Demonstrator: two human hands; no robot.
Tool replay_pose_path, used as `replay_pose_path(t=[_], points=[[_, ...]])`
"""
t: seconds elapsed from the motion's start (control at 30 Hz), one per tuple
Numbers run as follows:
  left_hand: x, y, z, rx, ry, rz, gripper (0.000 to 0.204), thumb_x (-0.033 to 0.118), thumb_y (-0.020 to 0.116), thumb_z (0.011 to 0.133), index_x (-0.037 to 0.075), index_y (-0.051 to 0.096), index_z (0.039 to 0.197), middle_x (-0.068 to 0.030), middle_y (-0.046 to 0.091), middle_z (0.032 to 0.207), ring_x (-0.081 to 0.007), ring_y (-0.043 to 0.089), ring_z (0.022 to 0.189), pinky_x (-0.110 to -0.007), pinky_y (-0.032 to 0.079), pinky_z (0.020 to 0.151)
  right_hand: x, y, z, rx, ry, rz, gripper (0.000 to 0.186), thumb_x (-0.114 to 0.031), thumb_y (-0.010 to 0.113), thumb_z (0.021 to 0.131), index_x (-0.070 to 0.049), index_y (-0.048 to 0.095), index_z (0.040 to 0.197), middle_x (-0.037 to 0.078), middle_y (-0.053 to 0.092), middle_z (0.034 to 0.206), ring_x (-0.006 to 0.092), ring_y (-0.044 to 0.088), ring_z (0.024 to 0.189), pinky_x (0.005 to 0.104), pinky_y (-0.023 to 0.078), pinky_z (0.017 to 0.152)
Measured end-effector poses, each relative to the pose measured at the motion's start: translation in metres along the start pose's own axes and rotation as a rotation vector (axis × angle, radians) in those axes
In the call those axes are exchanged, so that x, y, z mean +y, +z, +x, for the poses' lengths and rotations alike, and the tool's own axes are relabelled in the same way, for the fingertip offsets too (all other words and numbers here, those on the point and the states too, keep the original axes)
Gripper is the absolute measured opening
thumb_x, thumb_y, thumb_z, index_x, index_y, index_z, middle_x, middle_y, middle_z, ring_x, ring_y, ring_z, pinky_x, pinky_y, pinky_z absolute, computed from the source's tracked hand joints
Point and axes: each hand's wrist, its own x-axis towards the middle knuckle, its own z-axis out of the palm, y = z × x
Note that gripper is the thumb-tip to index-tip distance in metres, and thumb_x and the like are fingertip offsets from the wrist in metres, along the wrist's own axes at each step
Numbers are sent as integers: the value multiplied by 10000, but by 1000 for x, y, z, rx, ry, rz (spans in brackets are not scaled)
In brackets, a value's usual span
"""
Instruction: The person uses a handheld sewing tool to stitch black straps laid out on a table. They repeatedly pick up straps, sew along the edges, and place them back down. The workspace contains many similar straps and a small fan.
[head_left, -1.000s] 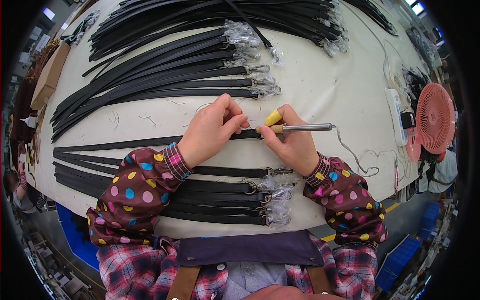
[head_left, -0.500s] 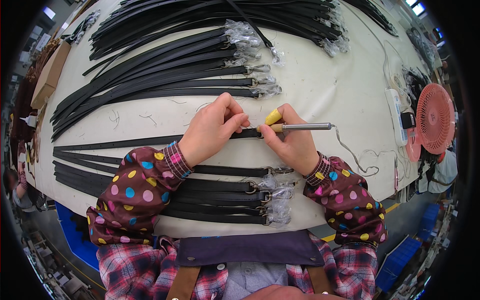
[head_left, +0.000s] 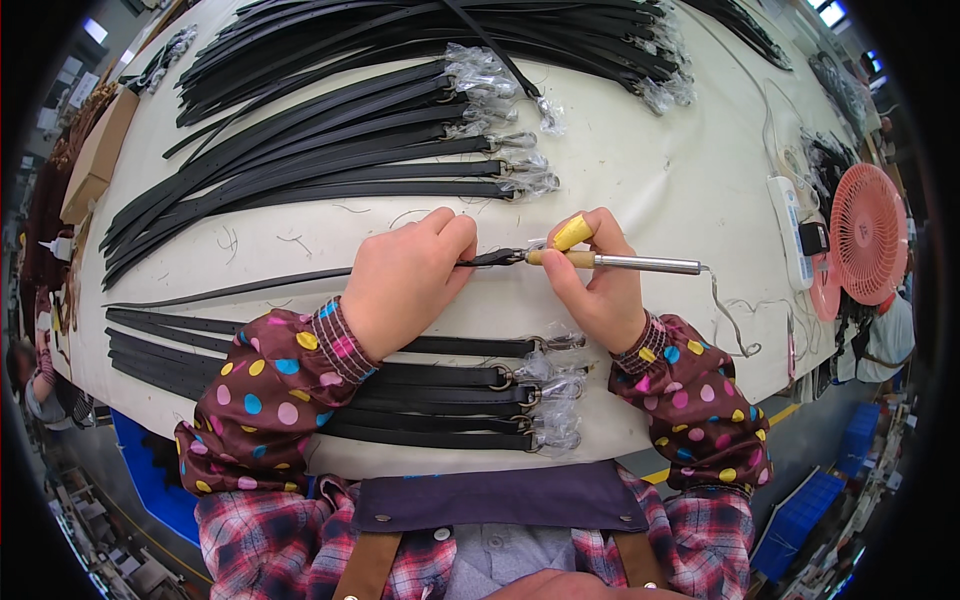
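Note:
My left hand [head_left: 405, 285] is closed on a black strap [head_left: 490, 258], pinching it near its right end. The strap's long tail runs left across the white table. In my right hand [head_left: 602, 290] is a corded pen-shaped tool [head_left: 648, 263], like a soldering iron, with a wooden grip and a metal barrel. A thin wire leaves its right end. Its left end meets or nearly meets the strap's end; whether they touch I cannot tell. A yellow finger cover [head_left: 572, 233] sits on a right finger. Nearer to me lie several black straps [head_left: 440, 392] with plastic-wrapped metal ends.
Beyond my hands lie more black straps [head_left: 320, 140], heaped with their wrapped clasps to the right. A white power strip [head_left: 790, 232] and a pink fan [head_left: 868, 235] stand at the right. A cardboard box [head_left: 100, 155] is on the left edge. Loose threads [head_left: 295, 242] dot the white table [head_left: 640, 190].
The strap's end has been lifted and turned on edge in my left hand, whose fingers have closed down on it. My right hand and the tool have moved a little to the right.

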Motion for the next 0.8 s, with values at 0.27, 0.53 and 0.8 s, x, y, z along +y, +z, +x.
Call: replay_pose_path(t=[0.27, 0.53, 0.8], points=[[-3, 5, 1, -38, 30, -153, 265, 135, 745, 793, 87, 560, 976, -49, 602, 857, -228, 615, 698, -340, 496, 609, -2, -1, -3, -52, 50, 31, 191, -84, 677, 864, -1, 518, 929, 79, 587, 806, 128, 578, 729, 268, 474, 667], [0, 11, 17, -96, 44, -306, 261, 118, 745, 792, 89, 593, 1001, -44, 596, 811, -201, 581, 662, -309, 476, 597, -1, -2, -2, -28, 114, 93, 187, -107, 660, 882, -16, 502, 922, 42, 565, 778, 91, 547, 710, 254, 440, 633], [-4, 9, 19, -149, -70, -497, 137, 79, 692, 857, 39, 587, 935, -47, 611, 770, -105, 558, 618, -273, 459, 538, 0, 0, -2, -46, 132, 85, 200, -115, 674, 873, -18, 506, 919, 43, 566, 763, 100, 535, 687, 264, 437, 626]])
